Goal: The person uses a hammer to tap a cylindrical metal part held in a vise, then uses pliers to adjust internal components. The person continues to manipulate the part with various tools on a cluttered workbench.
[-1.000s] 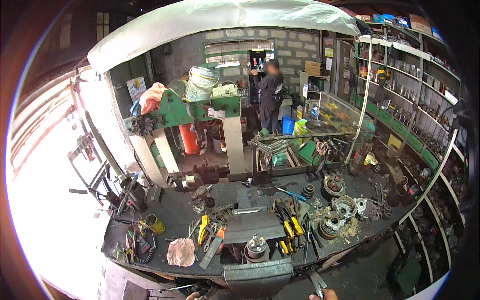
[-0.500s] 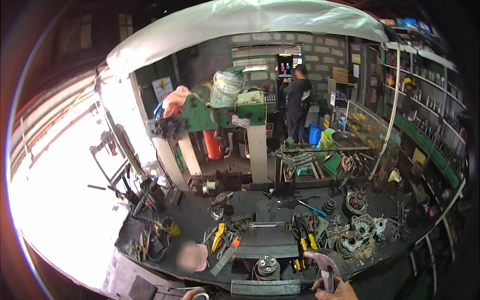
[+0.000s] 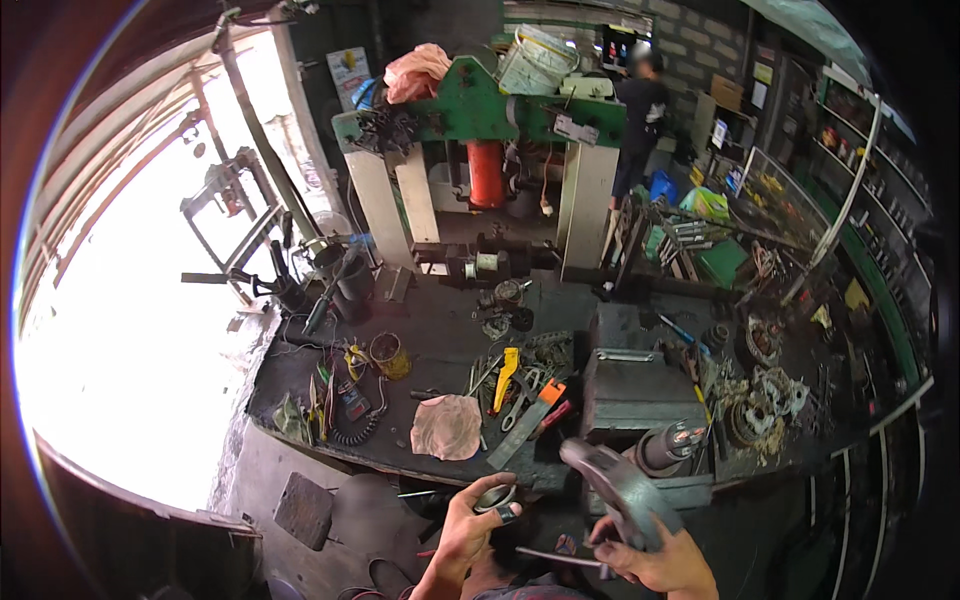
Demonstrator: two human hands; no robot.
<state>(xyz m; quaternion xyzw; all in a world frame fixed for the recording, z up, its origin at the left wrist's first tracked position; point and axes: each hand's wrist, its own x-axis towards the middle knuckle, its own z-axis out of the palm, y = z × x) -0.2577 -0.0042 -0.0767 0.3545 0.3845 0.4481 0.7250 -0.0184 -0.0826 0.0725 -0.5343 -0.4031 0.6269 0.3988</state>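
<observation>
My left hand [image 3: 465, 525] grips a small metal ring [image 3: 495, 495] below the bench's front edge. To its right, my right hand [image 3: 650, 555] holds a grey steel hammer [image 3: 610, 475], its head raised toward the bench vise [image 3: 640, 400]. A cylindrical part with studs on top [image 3: 668, 445] sits in the vise, just beyond the hammer. Left of the vise lie a pink cloth [image 3: 445, 427], a yellow-handled tool [image 3: 505, 375], an orange-handled flat tool [image 3: 530, 420] and several other hand tools.
The dark workbench [image 3: 430, 305] also bears greasy housings [image 3: 760, 410] at right and cans at left. Behind it stand a green press [image 3: 465, 110] with a red cylinder [image 3: 485, 170] and a co-worker [image 3: 635, 125] in dark clothes. Shelving [image 3: 870, 180] lines the right; a bright opening is at left.
My view has tilted down and turned left. Both hands have risen further into view, the right with the hammer, the left with the ring. The co-worker still stands at the back.
</observation>
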